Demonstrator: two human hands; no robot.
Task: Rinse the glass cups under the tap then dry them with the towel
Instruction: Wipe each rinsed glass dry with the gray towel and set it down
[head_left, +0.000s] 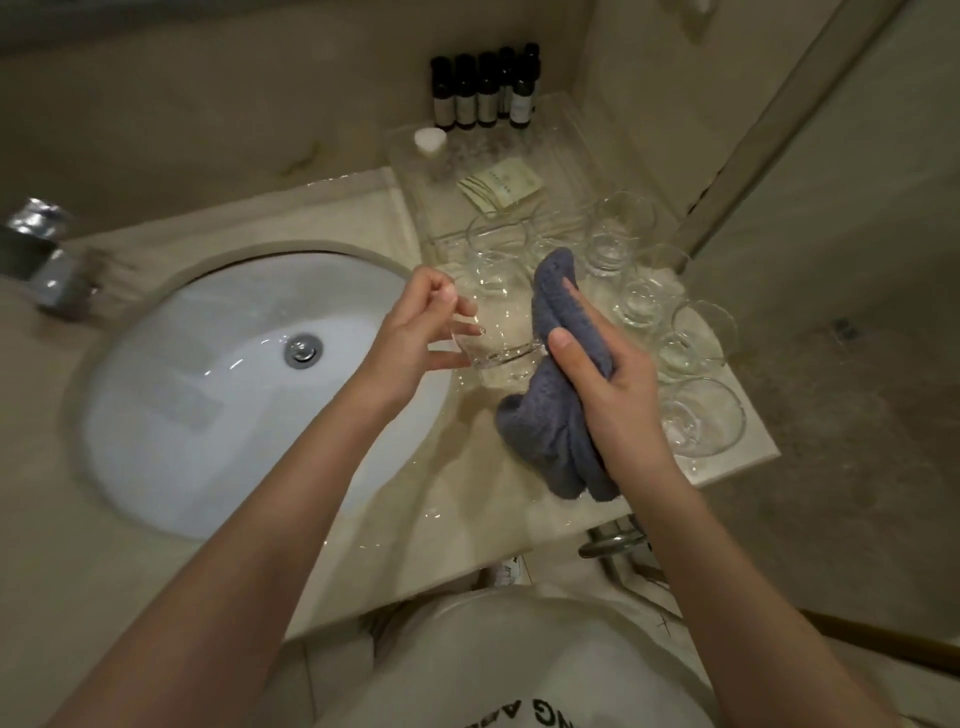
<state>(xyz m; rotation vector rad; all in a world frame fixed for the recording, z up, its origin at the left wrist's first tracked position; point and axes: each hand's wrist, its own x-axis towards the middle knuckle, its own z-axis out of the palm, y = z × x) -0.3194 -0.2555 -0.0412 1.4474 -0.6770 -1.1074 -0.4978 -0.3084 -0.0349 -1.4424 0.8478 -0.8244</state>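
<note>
The left hand holds a clear glass cup by its side with curled fingers, just right of the white sink. The right hand grips a grey-blue towel that touches the cup's right side and hangs down toward the wet surface. Right of the sink, beyond the towel, more glass cups stand together. Behind them lies a clear tray, with dark bottles along its far edge. The tap sits left of the sink.
</note>
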